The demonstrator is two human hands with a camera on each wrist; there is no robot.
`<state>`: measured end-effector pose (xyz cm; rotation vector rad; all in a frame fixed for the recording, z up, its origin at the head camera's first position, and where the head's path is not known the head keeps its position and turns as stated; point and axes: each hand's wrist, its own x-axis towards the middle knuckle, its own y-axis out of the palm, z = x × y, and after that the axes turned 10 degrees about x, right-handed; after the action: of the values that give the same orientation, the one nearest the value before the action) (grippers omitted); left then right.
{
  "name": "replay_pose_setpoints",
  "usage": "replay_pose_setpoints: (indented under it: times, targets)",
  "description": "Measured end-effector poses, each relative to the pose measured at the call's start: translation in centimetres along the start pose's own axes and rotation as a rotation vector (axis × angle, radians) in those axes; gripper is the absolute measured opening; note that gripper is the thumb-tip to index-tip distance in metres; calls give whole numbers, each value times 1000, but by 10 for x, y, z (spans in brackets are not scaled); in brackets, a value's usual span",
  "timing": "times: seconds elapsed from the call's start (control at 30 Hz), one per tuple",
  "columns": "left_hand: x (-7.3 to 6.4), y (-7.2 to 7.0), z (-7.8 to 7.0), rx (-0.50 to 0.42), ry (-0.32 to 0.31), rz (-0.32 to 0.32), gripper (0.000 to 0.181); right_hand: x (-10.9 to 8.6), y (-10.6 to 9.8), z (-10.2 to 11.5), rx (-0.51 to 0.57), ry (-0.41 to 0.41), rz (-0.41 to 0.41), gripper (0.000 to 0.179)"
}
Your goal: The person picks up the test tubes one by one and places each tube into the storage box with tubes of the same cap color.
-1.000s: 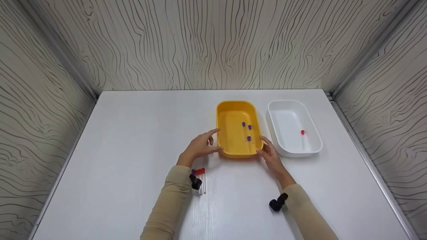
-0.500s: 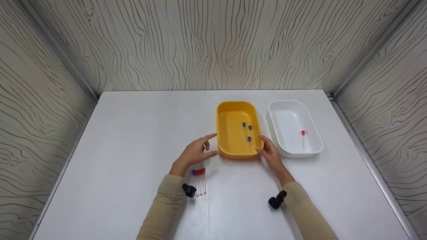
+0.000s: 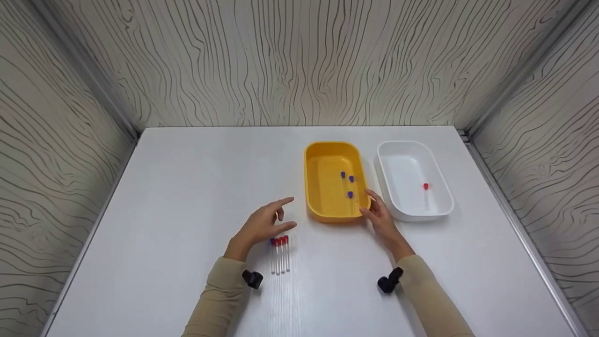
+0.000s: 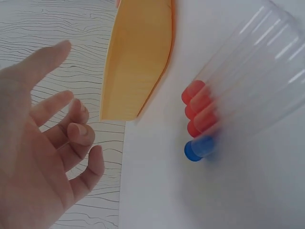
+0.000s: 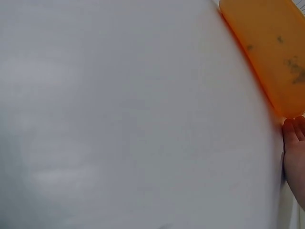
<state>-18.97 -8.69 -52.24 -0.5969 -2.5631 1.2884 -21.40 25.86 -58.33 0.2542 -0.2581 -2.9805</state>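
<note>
My left hand hovers by the table with thumb and index finger apart and the other fingers loosely bent; it holds nothing. Close below it lies a row of clear capped tubes, three with red caps and one with a blue cap. At the near right corner of a yellow tray, my right hand grips the rim, its thumb over the edge and its fingers along the outer side. Inside this tray lie three tubes with blue caps.
Right of the yellow tray stands a white tray with one red-capped tube in it. Wood-patterned panels enclose the white table at the back and sides.
My left hand has let go of the yellow tray's left side and drawn back left and toward me, uncovering the tube row. The right hand stays at its corner.
</note>
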Motion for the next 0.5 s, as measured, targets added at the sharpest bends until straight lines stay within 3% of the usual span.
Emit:
replay_pose_setpoints:
  times: [0.5]
  targets:
    - [-36, 12, 18, -6, -27, -23, 71, 0, 0, 1, 1, -28, 10, 59]
